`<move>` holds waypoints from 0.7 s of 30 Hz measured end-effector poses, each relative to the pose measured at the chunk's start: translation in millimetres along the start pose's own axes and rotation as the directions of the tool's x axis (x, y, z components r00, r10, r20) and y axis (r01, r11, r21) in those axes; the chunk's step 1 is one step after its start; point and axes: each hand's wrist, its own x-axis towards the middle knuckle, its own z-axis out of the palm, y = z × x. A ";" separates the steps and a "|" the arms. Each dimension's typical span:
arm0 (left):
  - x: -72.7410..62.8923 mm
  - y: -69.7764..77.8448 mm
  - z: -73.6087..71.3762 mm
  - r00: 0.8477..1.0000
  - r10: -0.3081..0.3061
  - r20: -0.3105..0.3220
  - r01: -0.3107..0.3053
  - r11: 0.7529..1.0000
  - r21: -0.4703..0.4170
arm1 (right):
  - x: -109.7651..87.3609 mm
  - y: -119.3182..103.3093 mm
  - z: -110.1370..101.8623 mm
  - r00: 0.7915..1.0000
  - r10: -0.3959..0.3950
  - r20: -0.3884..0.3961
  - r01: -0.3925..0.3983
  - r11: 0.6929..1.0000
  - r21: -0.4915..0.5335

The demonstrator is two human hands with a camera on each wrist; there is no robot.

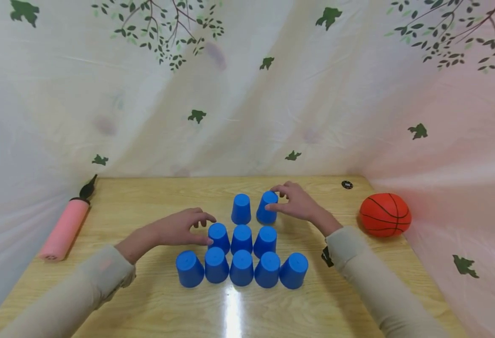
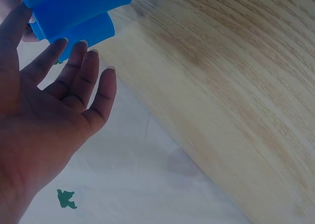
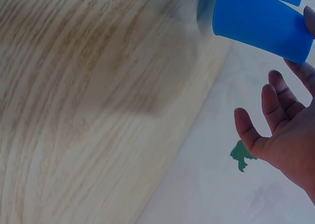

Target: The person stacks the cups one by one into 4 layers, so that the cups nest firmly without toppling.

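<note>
Several blue cups stand upside down in three rows on the wooden table (image 1: 167,300). My left hand (image 1: 180,227) is at the left cup (image 1: 219,238) of the middle row, thumb on its near side and index fingertip by its top. In the left wrist view, the other fingers of that hand (image 2: 64,101) spread loosely beside the blue cups (image 2: 78,10). At the back row, my right hand (image 1: 294,201) pinches the right cup (image 1: 266,213) between thumb and index finger. Its remaining fingers curve free of the cup (image 3: 261,24) in the right wrist view.
A pink hand pump (image 1: 65,230) with a black nozzle lies at the table's left edge. On the right sits an orange toy basketball (image 1: 385,215). A black round chip (image 1: 347,185) lies near the back edge. Behind hangs a pale curtain (image 1: 239,94) with leaf prints.
</note>
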 end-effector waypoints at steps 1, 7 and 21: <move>0.1 0.5 -0.2 1.000 0.004 -0.001 -0.004 1.000 -0.001 | 0.8 0.3 0.9 1.000 0.003 0.001 -0.003 1.000 0.000; 1.2 2.2 -0.7 1.000 0.017 -0.003 -0.017 1.000 -0.004 | 4.1 -0.1 6.6 1.000 0.013 0.007 -0.013 1.000 0.008; 2.9 2.9 3.6 0.999 0.044 -0.011 -0.044 0.999 -0.030 | 7.4 -2.6 13.2 1.000 0.028 0.005 -0.028 1.000 0.013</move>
